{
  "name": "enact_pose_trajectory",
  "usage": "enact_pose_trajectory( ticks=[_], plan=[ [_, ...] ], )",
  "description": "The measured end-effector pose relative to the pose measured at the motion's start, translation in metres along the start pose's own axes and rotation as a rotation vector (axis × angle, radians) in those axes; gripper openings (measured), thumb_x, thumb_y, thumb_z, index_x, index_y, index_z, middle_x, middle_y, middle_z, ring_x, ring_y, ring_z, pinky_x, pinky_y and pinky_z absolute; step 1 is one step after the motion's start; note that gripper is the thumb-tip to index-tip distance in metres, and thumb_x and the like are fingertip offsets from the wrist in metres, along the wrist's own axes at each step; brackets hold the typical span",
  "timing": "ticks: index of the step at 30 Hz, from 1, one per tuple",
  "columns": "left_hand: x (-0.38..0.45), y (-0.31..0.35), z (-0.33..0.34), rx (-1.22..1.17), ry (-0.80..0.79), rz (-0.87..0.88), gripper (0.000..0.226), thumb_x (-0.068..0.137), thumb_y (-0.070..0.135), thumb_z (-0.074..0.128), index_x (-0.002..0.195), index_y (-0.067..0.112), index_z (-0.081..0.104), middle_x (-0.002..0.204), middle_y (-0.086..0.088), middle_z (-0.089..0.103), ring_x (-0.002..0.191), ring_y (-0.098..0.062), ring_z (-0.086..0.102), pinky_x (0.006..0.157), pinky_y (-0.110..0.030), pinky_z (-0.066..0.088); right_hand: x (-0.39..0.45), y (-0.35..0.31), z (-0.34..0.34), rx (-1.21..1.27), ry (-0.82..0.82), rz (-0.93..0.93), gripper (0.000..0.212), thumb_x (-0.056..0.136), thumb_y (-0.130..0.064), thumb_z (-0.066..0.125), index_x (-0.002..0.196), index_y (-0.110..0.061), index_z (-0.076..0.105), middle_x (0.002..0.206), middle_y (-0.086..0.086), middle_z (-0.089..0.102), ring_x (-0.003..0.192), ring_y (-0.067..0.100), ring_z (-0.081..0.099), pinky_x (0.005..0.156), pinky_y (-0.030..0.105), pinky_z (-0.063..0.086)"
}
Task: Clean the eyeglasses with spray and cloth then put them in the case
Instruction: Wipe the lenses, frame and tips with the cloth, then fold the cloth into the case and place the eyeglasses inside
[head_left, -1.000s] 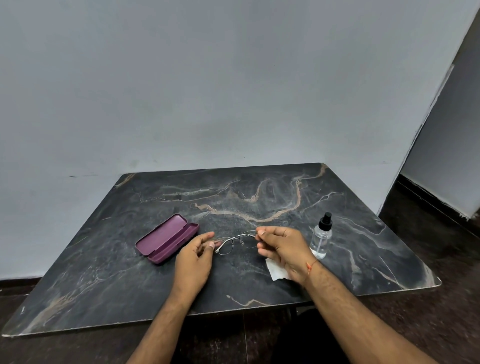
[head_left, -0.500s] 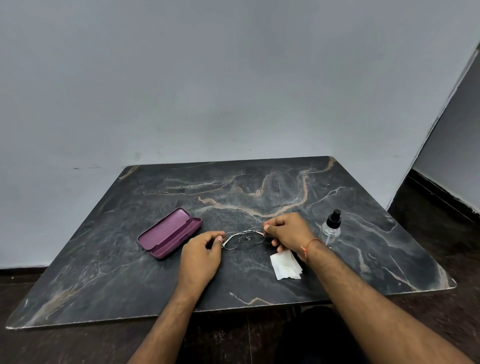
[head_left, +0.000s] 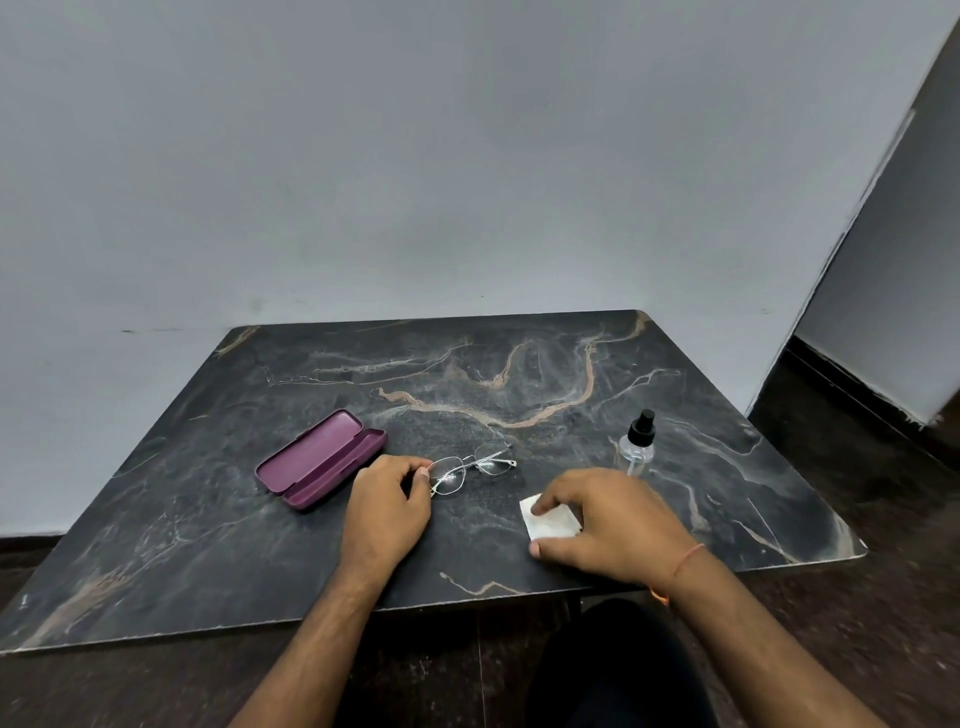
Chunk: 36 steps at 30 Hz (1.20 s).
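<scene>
Pinching wire-rimmed eyeglasses (head_left: 471, 466) by one end with left hand (head_left: 387, 512), pressing right hand (head_left: 613, 522) fingertips on white cloth (head_left: 549, 520), open maroon case (head_left: 321, 457) left, spray bottle (head_left: 637, 445) right.

The scene is being lit softly and evenly, with no single source being shown. The pale wall (head_left: 467, 156) is being rendered in flat grey-blue, dimming toward the corners. A faint sheen is being carried on the far part of the dark table (head_left: 519, 374). Only weak shadows are being cast. Straight edges are being bowed near the frame's borders by the wide lens. Focus is being held acceptably throughout.
</scene>
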<state>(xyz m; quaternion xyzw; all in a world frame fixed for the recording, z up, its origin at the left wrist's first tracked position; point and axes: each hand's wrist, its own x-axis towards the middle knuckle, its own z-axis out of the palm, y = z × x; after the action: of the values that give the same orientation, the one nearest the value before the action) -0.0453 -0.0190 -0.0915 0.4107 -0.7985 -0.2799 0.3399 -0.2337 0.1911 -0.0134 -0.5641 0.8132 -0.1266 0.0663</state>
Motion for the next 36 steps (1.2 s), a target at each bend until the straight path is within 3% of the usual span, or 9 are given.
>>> enact_pose_trajectory(
  ticks=[5,13,17,19,23,26,29,32,36],
  plan=[
    [-0.001,0.003,0.001,0.008,-0.018,-0.002,0.023,0.109,0.022,0.065,0.107,0.022,0.088,0.104,0.012,0.075,0.106,-0.019,0.072,0.103,-0.045,0.056,-0.007,0.000,0.004,-0.175,0.016,-0.057,0.046,0.084,-0.066,0.065,0.124,-0.045,0.072,0.124,-0.022,0.068,0.122,0.008,0.062,0.089,0.031,0.052],
    [-0.012,0.010,-0.005,-0.123,0.057,0.027,0.017,0.107,0.014,0.068,0.121,0.018,0.078,0.117,0.005,0.068,0.109,-0.018,0.067,0.098,-0.048,0.060,-0.003,-0.001,0.010,-0.192,0.112,0.023,0.030,0.091,-0.056,0.052,0.101,-0.040,0.076,0.108,-0.020,0.073,0.106,0.007,0.065,0.075,0.029,0.050],
    [-0.034,0.020,-0.015,-0.157,0.171,0.168,0.020,0.107,0.014,0.066,0.124,0.025,0.071,0.121,0.016,0.065,0.114,-0.011,0.066,0.102,-0.035,0.053,-0.002,-0.004,0.002,0.204,0.142,0.170,0.027,0.078,-0.061,0.057,0.085,-0.041,0.073,0.076,-0.022,0.074,0.073,0.000,0.069,0.067,0.029,0.055],
    [-0.050,0.026,-0.013,-0.180,0.024,0.136,0.027,0.107,0.019,0.068,0.131,0.030,0.067,0.125,0.021,0.062,0.108,-0.006,0.068,0.096,-0.032,0.056,0.002,-0.007,-0.002,0.463,0.166,0.182,0.010,0.085,-0.040,0.070,0.080,-0.033,0.076,0.072,-0.020,0.076,0.067,-0.001,0.069,0.068,0.028,0.056],
    [-0.065,0.040,-0.010,-0.172,-0.331,-0.003,0.054,0.104,0.033,0.072,0.154,0.040,0.051,0.146,0.026,0.052,0.123,0.008,0.059,0.095,-0.007,0.048,0.010,-0.019,-0.010,0.910,0.139,0.298,0.014,0.095,-0.016,0.073,0.081,-0.019,0.078,0.067,-0.009,0.068,0.065,0.004,0.063,0.058,0.031,0.057],
    [-0.062,0.059,-0.018,-0.327,-0.416,-0.082,0.055,0.103,0.031,0.075,0.154,0.038,0.056,0.149,0.022,0.063,0.124,0.004,0.065,0.109,-0.021,0.053,0.010,-0.029,-0.014,1.176,0.019,0.378,0.012,0.097,-0.019,0.071,0.089,-0.018,0.080,0.076,0.001,0.070,0.073,0.015,0.068,0.054,0.035,0.061],
    [-0.060,0.075,-0.026,-0.453,-0.347,-0.191,0.050,0.096,0.046,0.082,0.143,0.035,0.067,0.134,0.018,0.076,0.110,0.002,0.076,0.100,-0.019,0.058,0.011,-0.040,-0.018,1.262,0.029,0.378,0.012,0.097,-0.019,0.071,0.090,-0.018,0.080,0.080,0.005,0.075,0.071,0.016,0.072,0.056,0.034,0.062],
    [-0.068,0.085,-0.038,-0.252,-0.216,-0.110,0.081,0.071,0.081,0.072,0.144,0.047,0.065,0.129,0.035,0.070,0.107,0.011,0.071,0.091,-0.013,0.054,0.011,-0.053,-0.019,1.321,0.055,0.356,0.009,0.095,-0.019,0.074,0.089,-0.019,0.080,0.083,0.010,0.076,0.071,0.017,0.074,0.057,0.032,0.062],
    [-0.077,0.091,-0.053,-0.199,-0.163,-0.005,0.077,0.076,0.078,0.072,0.149,0.056,0.062,0.116,0.042,0.074,0.106,0.022,0.068,0.095,-0.017,0.061,0.012,-0.076,-0.013,1.414,0.007,0.306,0.009,0.097,-0.015,0.071,0.098,-0.012,0.080,0.092,0.015,0.082,0.076,0.018,0.077,0.061,0.030,0.062]
  ],
)
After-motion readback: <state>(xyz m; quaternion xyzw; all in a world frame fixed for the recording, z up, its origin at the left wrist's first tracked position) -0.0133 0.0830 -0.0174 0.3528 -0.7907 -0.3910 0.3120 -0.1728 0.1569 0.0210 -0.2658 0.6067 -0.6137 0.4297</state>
